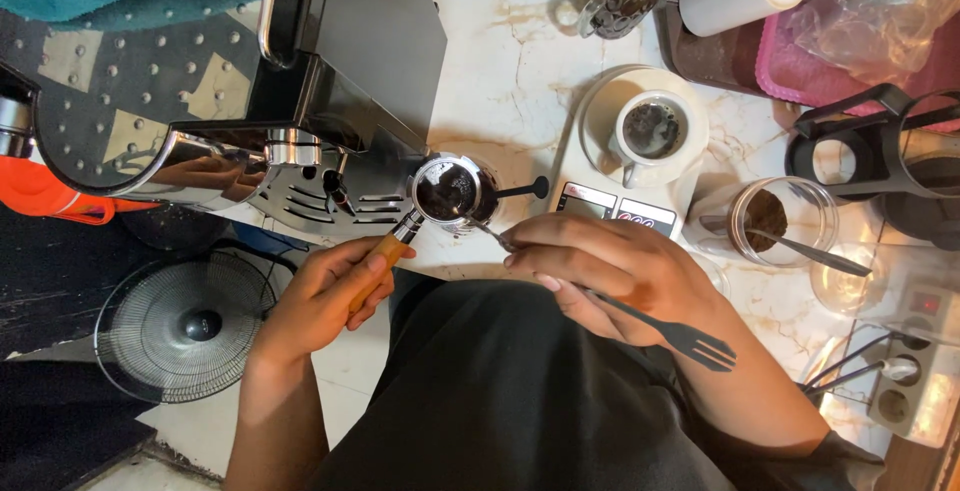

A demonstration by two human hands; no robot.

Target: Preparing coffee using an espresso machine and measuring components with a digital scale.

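Gripping the wooden handle (372, 269), the left hand (322, 301) is closed around it and keeps the portafilter (447, 191) level at the table (520, 81) edge beside the espresso machine. To its right, the right hand (610, 269) pinches a slim tool (490, 234) whose tip dips into the grounds; gentle, even stirring would likely avoid spills.
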